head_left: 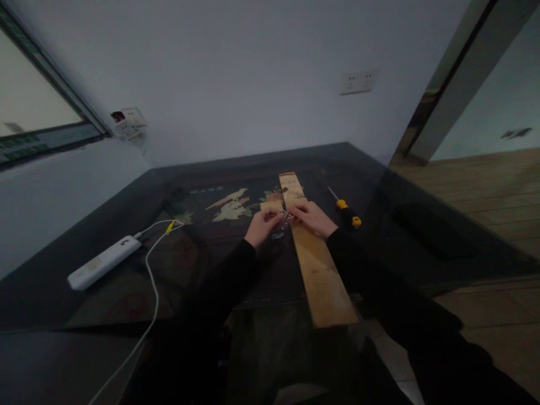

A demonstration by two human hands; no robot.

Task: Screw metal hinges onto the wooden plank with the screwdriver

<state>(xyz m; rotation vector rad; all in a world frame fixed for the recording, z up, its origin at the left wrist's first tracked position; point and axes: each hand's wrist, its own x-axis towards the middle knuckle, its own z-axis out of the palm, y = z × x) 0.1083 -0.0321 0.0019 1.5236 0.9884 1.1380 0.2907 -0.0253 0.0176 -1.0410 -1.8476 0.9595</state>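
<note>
left hand (262, 226) fingers curled, pinching small metal piece (285, 217) beside wood block (271, 206), right hand (313, 219) curled on long plank (323, 275), grip unclear, yellow-handled screwdriver (346, 210) just beside it

L hand (262, 225), R hand (312, 218) meet over wood plank (323, 278); screwdriver (346, 209) beside.

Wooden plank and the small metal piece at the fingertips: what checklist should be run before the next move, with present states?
1. The wooden plank lies flat on the table: ok.
2. The left hand and right hand meet at the small metal piece: ok.
3. Firm grip on it: cannot tell, too dark and small.
4. The screwdriver lies free beside the right hand: ok.
5. The white cable lies clear of both hands: ok.
</note>
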